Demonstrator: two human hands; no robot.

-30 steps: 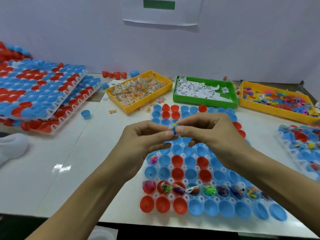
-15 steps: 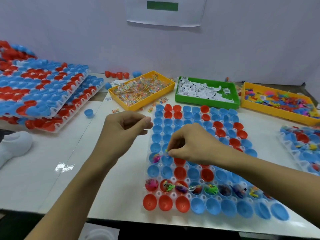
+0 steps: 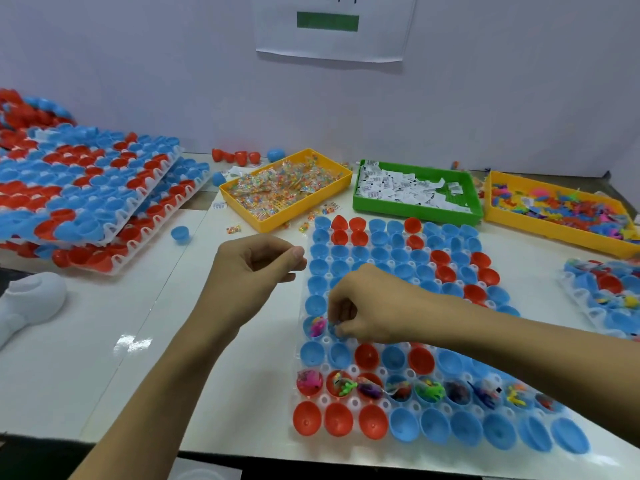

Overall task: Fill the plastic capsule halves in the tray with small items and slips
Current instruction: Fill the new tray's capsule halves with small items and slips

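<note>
Currently a small item [image 3: 335,326] is pinched by right hand [image 3: 367,306] directly over a blue capsule half [image 3: 337,332], centre frame; left hand [image 3: 252,271] is curled, contents indiscernible.

Bare hands [image 3: 367,306] and forearms (no sleeves, rings)

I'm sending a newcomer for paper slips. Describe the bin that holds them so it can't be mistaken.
Look along the back of the white table, beyond the capsule tray. Three bins sit in a row there; take the middle one, the green bin. Its neighbours are yellow, and only it holds white printed slips.
</note>
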